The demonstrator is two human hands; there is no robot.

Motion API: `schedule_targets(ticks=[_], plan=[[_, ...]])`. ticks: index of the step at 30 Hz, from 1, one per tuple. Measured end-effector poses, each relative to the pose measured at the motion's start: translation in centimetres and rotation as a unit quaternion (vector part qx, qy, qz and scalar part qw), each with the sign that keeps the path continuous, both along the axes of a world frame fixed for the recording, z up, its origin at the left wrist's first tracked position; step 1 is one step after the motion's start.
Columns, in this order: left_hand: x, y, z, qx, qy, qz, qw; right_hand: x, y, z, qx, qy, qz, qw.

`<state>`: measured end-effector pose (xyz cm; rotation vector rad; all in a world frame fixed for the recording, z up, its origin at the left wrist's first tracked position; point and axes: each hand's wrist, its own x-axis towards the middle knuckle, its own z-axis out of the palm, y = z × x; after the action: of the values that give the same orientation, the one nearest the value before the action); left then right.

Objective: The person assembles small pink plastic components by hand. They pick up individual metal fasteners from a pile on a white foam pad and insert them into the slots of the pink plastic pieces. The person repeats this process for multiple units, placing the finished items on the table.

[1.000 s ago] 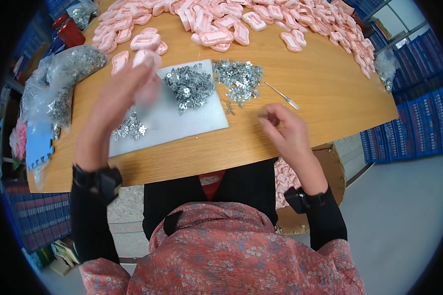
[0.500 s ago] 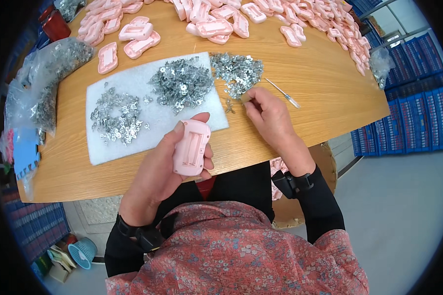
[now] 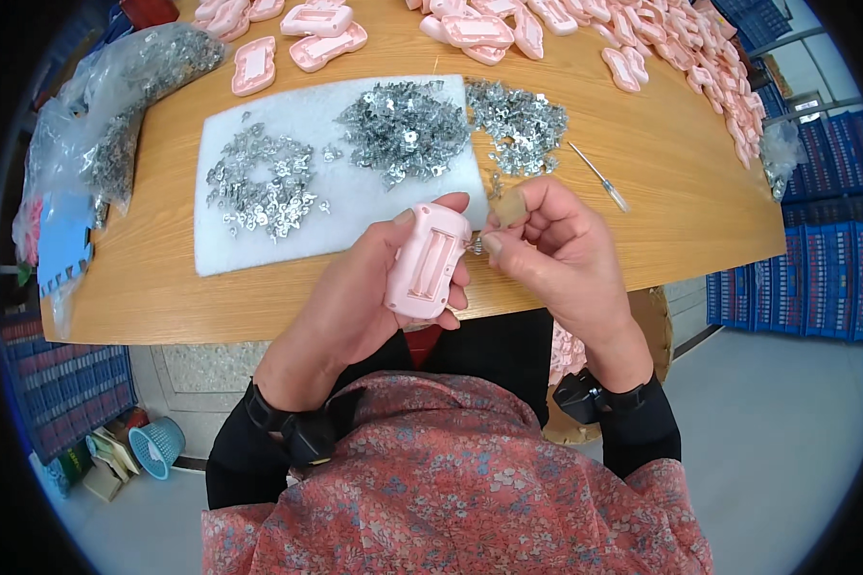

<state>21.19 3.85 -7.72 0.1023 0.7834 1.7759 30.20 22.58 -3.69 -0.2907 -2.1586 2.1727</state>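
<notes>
Head view: left hand (image 3: 355, 297) wraps the pink plastic housing (image 3: 425, 261) just below the white foam pad (image 3: 259, 216), long axis pointing away from the body w/ its recessed side up. Right hand (image 3: 556, 254), touching the housing's right edge, pinches a small shiny metal clip (image 3: 475, 246) betw. thumb and forefinger.

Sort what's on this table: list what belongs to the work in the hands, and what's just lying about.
In use:
left hand holding a pink casing
right hand pinching a small metal clip at the casing's edge
clip piles on the white pad

Lying about:
spare pink casings
screwdriver
clear bag of metal parts
blue crates
</notes>
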Motion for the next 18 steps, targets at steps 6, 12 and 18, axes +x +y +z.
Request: schedule_targets(ticks=[6,12,18], plan=[[0.7,-0.2,0.0,-0.044,0.081,-0.008,0.996,-0.6,-1.3,1.2,0.166,-0.021,0.009,0.986],[1.4,-0.4,0.1,-0.083,0.097,-0.009,0.992,-0.9,-2.0,1.9,0.264,-0.007,0.007,0.964],[1.9,-0.3,-0.6,-0.096,0.106,-0.01,0.99,-1.3,-2.7,2.5,0.347,-0.023,0.019,0.938]])
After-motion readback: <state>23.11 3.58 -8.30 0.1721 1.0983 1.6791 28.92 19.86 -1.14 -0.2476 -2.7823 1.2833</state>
